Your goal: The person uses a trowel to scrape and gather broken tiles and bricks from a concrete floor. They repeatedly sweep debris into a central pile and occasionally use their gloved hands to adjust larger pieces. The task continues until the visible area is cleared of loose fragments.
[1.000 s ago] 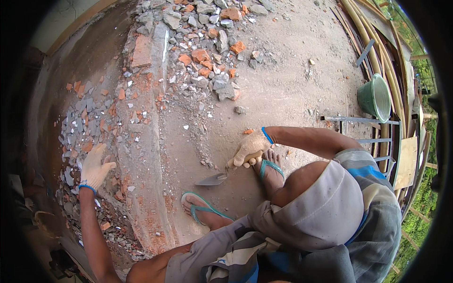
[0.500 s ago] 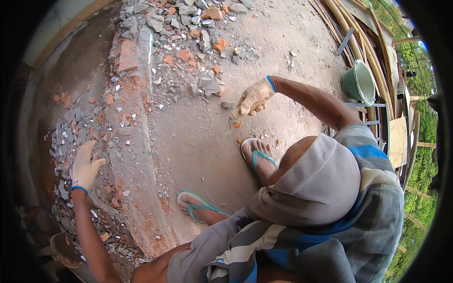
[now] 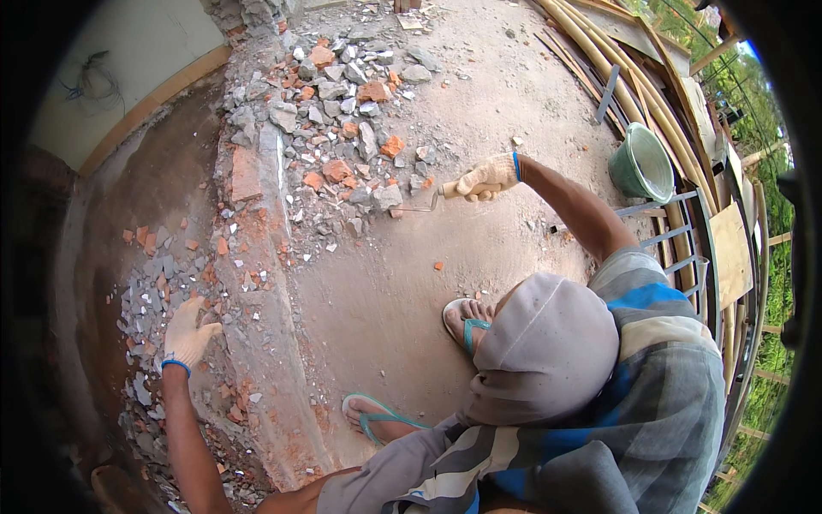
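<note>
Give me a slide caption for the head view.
Gloved right hand grips a trowel beside broken masonry rubble; gloved left hand open.

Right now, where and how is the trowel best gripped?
Probably by the trowel's pale handle, coming from the right, where the right hand holds it: the handle is thick and points that way, while the thin blade extends left toward the rubble.

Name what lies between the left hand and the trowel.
The head view shows a rubble-strewn masonry strip, then dusty floor between the left hand and the trowel.
</note>
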{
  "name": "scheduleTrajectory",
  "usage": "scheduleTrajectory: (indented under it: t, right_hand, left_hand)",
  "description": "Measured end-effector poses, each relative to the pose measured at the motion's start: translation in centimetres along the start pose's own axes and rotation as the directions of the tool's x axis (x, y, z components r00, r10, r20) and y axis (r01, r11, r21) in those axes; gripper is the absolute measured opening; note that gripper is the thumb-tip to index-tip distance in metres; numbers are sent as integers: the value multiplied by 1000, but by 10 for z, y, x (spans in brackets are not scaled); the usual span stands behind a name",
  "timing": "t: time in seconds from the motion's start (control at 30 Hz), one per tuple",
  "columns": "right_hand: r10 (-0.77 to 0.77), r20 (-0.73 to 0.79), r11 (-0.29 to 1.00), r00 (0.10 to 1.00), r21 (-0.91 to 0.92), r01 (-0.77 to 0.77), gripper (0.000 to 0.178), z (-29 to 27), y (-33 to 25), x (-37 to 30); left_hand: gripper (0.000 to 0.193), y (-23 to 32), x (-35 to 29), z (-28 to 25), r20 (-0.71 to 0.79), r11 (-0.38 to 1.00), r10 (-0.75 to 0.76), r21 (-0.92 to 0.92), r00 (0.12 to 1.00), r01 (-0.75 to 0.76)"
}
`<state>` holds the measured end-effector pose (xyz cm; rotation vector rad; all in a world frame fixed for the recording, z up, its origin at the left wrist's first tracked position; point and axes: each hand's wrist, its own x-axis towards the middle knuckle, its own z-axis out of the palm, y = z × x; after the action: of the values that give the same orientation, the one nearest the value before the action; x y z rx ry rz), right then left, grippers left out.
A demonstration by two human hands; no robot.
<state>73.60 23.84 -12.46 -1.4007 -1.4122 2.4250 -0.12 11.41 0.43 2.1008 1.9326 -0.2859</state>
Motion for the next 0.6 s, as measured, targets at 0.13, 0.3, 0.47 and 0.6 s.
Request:
scheduleTrajectory:
  t: [0.13,0.3,0.47,0.6]
  right_hand:
    - [-170,-283,960,944,170,224,57,33,18,-19]
    - [11,-860,950,511,168,262,39,98,85,-5]
    - [138,-853,961,503,239,141,22,139,97,24]
    - [-79,-758,997,647,-76,33,25,141,25,51]
  left_hand:
    - [82,9,5,-4,-4,1000,-2,26,1000,2]
    - [79,13,21,-5,-2,1000,-17,-12,1000,17]
    - [70,19,54,15,-167,996,89,1,982,-91]
    - [68,42,97,35,-175,974,226,45,958,-222]
